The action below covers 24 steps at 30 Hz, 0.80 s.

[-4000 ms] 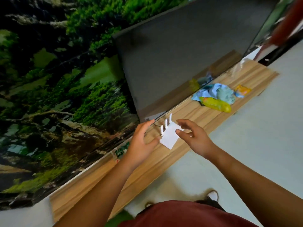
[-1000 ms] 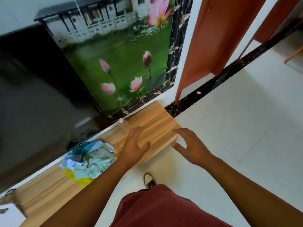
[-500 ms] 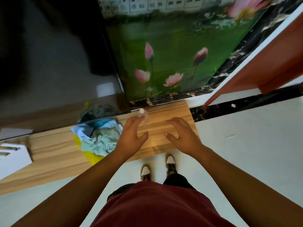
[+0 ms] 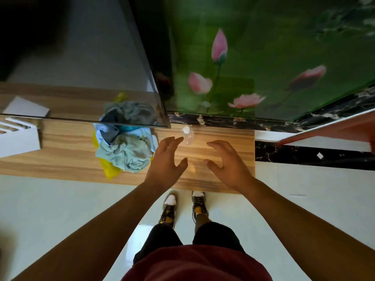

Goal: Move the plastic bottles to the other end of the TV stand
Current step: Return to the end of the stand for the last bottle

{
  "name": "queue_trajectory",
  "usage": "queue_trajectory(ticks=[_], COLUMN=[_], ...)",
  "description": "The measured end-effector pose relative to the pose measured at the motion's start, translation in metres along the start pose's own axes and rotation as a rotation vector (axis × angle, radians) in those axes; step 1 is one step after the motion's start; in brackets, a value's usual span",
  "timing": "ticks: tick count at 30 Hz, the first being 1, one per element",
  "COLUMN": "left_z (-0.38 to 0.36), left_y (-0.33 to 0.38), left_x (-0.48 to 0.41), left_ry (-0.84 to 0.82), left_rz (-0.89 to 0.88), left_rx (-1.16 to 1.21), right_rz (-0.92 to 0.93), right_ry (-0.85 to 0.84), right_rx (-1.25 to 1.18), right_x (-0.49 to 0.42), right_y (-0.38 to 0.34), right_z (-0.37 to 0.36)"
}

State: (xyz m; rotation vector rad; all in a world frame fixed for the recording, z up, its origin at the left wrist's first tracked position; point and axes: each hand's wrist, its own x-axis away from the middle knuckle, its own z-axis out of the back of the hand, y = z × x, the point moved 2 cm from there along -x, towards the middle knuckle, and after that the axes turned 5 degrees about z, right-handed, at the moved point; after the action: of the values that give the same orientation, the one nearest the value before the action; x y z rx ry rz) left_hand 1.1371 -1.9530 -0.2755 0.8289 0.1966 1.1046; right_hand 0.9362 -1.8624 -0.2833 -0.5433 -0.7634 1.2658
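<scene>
Both hands have come closer to the wall since half a second ago, and the view now looks straight down at the right end of the TV stand [image 4: 229, 175]. 1 plastic bottle [image 4: 187, 135] stands upright near the back edge of the stand, close to its right end. It is clear like glass, so the wood shows through it, and it has a small white cap on top. The left hand [image 4: 165, 165] is over the stand with its fingers spread apart, and its fingertips are just beside the bottle. I cannot tell if they touch it. The right hand [image 4: 227, 162] is near the right edge with its fingers spread and bent, holding nothing. A pile of blue and yellow cloths [image 4: 123, 147] lies to the left of the hands. A white box [image 4: 18, 136] sits farther left, under the TV [image 4: 81, 57].
</scene>
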Motion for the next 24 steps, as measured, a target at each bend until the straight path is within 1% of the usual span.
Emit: queue_trajectory(ticks=[7,12,16,20,24], left_z=[-0.039,-0.083,-0.118,-0.144,-0.166], left_y=[-0.006,-0.027,-0.050,-0.075,-0.096], left_x=[-0.036,-0.087,-0.133,-0.171,-0.195], left_ry=[-0.006,-0.079,-0.177,-0.208,-0.253], left_rz=[0.077,0.160,0.192,0.203,0.245], left_rx=[-0.081,-0.220,-0.341,-0.494,-0.576], right_rz=[-0.031,-0.066,-0.093,-0.097,-0.116], right_ry=[-0.007,0.017,0.028,0.023,0.009], right_rx=[-0.099,-0.120,-0.156,-0.152,-0.128], right_x=[-0.008,-0.007,-0.003,0.004,0.019], right_y=[0.019,0.039,0.059,0.075,0.091], right_z=[0.013,0.015,0.013,0.009,0.006])
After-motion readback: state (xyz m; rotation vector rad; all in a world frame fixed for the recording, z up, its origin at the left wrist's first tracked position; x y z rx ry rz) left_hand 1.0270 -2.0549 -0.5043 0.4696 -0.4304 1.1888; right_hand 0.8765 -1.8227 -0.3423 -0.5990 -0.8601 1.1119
